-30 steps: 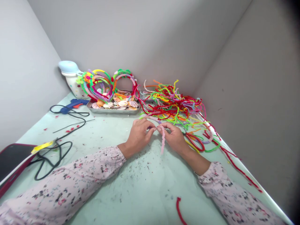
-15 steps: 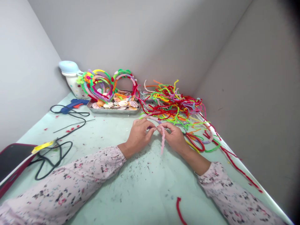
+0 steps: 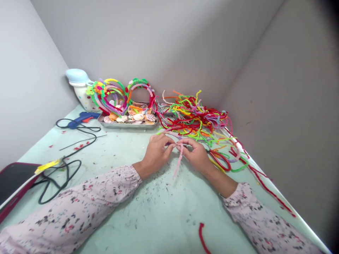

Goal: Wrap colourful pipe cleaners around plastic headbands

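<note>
A pink pipe cleaner (image 3: 178,164) hangs down between my two hands, its loose end slanting toward the left. My left hand (image 3: 156,152) is closed, with thumb and forefinger pinching at the pipe cleaner's upper part. Facing it, my right hand (image 3: 195,153) pinches the same pipe cleaner, fingertips almost touching those of the left. Just behind the fingers runs a pink and lilac fuzzy strip (image 3: 173,134); whether it joins the held piece is hidden. Red-handled scissors (image 3: 221,160) lie right beside my right hand, their blades out of sight.
A heap of coloured pipe cleaners (image 3: 196,114) lies behind my hands. Fuzzy headbands (image 3: 112,97) rest on a metal tray (image 3: 127,125) of shells. At left are a blue glue gun (image 3: 82,119), its black cord, a white bottle (image 3: 82,93) and a dark red-edged device (image 3: 16,180). A red piece (image 3: 203,238) lies in front.
The hanging end of the pink pipe cleaner has swung to the left and slightly toward me. Both hands stay in nearly the same place, still pinching.
</note>
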Available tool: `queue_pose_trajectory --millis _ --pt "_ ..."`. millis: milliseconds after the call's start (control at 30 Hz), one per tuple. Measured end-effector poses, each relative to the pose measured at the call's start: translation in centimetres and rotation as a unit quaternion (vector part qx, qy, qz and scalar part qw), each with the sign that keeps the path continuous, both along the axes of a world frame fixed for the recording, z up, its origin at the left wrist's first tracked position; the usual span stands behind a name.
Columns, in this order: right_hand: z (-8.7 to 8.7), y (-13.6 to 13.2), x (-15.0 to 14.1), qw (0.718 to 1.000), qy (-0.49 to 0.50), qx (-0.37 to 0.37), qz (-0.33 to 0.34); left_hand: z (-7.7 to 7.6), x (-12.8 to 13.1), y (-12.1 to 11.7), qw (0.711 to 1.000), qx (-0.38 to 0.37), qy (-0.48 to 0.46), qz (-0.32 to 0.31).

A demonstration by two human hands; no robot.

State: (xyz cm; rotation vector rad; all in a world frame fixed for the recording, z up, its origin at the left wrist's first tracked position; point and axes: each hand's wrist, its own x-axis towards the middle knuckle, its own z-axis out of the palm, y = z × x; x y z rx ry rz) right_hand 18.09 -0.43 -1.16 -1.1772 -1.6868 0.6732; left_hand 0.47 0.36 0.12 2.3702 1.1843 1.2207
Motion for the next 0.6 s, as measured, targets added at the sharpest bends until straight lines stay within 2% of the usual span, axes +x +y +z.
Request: queue_pose_trajectory --millis 600 --pt "0.00 -0.03 -0.01 1.000 -0.011 0.013 -0.012 -0.16 0.03 0.12 1.000 0.006 0.001 0.003"
